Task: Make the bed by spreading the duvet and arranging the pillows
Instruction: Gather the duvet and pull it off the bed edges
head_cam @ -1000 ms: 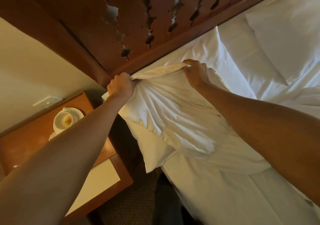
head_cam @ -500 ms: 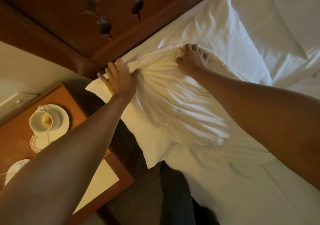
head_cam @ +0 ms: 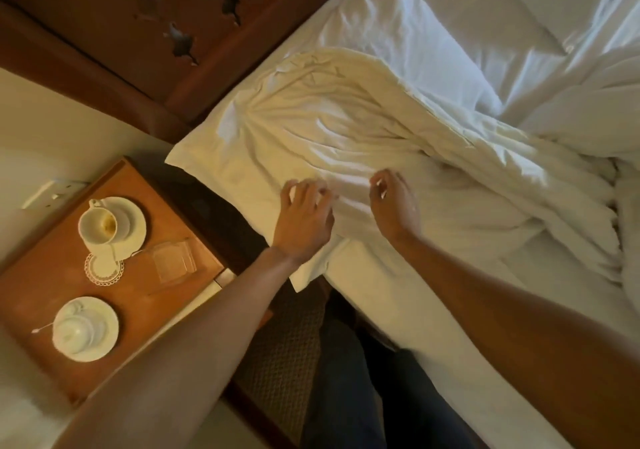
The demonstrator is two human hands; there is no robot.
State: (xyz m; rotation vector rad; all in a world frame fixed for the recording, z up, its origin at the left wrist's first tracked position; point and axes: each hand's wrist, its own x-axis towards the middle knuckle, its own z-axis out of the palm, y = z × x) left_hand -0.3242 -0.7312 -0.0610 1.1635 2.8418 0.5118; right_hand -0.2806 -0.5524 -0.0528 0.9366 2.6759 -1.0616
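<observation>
Grip: left hand (head_cam: 304, 222) relaxed, spread | right hand (head_cam: 394, 206) curled, hold unclear | 1 duvet (head_cam: 346, 119) | 2 cups (head_cam: 98, 225) (head_cam: 74, 329)

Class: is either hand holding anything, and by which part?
It cannot be told. The left hand and right hand sit with curled fingers on the rumpled duvet, but no clear grip shows.

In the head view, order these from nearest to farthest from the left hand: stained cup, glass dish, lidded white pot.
From the left hand:
1. Glass dish, nightstand's bed-side edge.
2. Stained cup, farther left.
3. Lidded white pot, nightstand's near-left corner.
</observation>
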